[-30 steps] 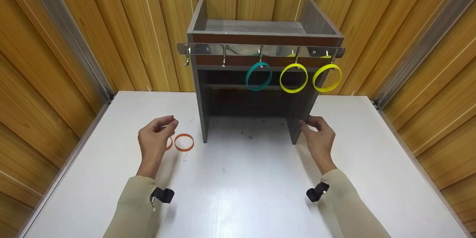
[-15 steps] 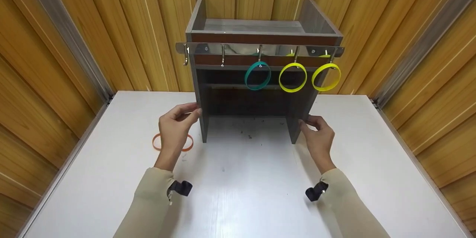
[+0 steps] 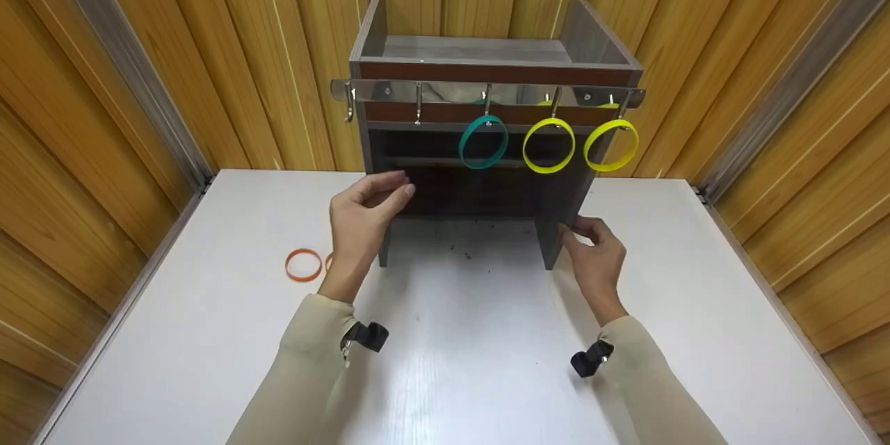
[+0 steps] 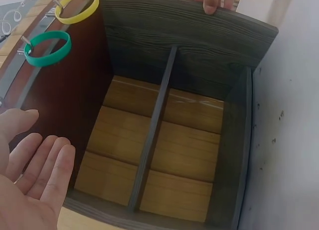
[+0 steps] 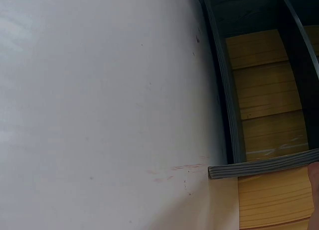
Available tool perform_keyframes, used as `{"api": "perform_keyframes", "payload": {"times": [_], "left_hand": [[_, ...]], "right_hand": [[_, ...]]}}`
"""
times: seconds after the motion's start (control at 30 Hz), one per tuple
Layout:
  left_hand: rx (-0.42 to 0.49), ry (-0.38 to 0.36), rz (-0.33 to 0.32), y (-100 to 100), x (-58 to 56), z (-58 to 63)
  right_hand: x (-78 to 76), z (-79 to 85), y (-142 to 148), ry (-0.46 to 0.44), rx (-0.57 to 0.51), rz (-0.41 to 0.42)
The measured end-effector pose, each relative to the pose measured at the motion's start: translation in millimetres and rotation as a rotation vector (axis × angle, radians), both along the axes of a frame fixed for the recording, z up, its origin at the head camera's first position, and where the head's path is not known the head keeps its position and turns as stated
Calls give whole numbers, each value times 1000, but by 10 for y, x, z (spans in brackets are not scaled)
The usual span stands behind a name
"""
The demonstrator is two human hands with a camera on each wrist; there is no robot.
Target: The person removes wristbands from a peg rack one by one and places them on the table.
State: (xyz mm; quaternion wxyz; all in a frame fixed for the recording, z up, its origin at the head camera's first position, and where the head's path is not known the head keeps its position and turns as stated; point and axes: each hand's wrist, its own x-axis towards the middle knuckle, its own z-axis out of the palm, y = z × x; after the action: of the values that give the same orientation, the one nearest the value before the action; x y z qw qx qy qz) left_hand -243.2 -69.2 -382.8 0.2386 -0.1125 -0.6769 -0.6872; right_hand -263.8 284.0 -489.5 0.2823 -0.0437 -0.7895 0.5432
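My left hand hovers before the left side of a grey shelf unit, fingers loosely bent and nothing between thumb and fingertips. In the left wrist view its fingers are relaxed below the hook rail. The right hand pinches the unit's right side panel by its front edge; one fingertip shows over that panel. On the metal hook rail hang a teal ring and two yellow rings. Its two leftmost hooks carry nothing.
One orange ring lies on the white table left of the unit. A second orange ring is mostly hidden behind the left hand. Wood-plank walls enclose the back and sides.
My left hand has moved right and forward, from above the orange rings to the front of the shelf unit. The right hand keeps its pinch on the side panel.
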Motion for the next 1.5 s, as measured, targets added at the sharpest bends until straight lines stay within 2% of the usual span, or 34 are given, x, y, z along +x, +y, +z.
{"api": "perform_keyframes", "payload": {"times": [0.2,0.4,0.57,0.8,1.13,1.5], "left_hand": [[-25,4,-13,117,-33,82],[-23,26,-71,223,-69,164],[-20,42,-93,310,-99,190],[-42,51,-92,431,-130,221],[-28,71,-115,589,-176,272],[-28,55,-110,619,-191,304]], "right_hand": [[4,-10,-1,9,4,-9],[11,-6,-14,8,6,-10],[5,4,-16,-6,-9,-8],[6,9,-6,3,8,0],[-6,-1,11,16,1,-13],[-7,8,-8,19,4,-12]]}}
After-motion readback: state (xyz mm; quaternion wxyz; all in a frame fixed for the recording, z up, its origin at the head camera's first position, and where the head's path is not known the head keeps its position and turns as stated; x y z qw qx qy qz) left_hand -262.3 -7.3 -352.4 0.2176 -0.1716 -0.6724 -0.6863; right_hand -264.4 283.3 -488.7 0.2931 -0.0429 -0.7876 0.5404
